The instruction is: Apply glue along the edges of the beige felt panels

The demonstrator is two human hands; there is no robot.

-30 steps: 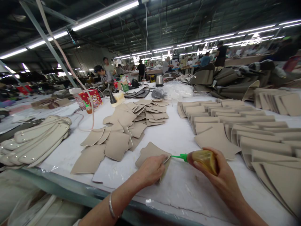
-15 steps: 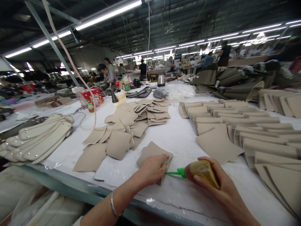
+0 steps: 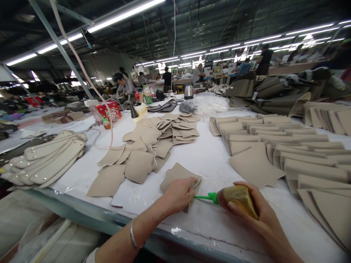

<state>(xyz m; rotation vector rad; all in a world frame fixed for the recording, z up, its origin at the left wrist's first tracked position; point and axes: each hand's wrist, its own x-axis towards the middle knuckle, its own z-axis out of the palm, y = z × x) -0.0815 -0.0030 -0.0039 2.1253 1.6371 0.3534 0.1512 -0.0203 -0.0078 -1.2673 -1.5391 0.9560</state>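
Two hands of mine meet at one beige, leather-like panel with a wavy outline (image 3: 175,174), lying at the lower centre of the frame. My left hand (image 3: 178,195) presses on it, fingers curled and the index fingertip near its right corner; whether the thumb pinches underneath, I cannot tell. My right hand (image 3: 261,215) is wrapped around a translucent squeeze bottle of amber liquid (image 3: 239,201), tipped sideways.

A second ago its thin green nozzle (image 3: 208,197) pointed at that right corner; now the tip sits lower, just beside my left fingers along the panel's near right edge. I take it that the corner has been left and attention is on this lower stretch; I cannot make out any wet line.

Around this, the white surface (image 3: 210,155) carries a loose heap of similar beige pieces (image 3: 139,166) left of centre, rows of folded beige panels (image 3: 312,170) at right, and cream studded straps (image 3: 56,160) at far left. Farther back stand a red patterned box (image 3: 113,110) and a steel kettle (image 3: 188,92). Bright tube lights (image 3: 126,16) cross the upper frame, above people working in the background.
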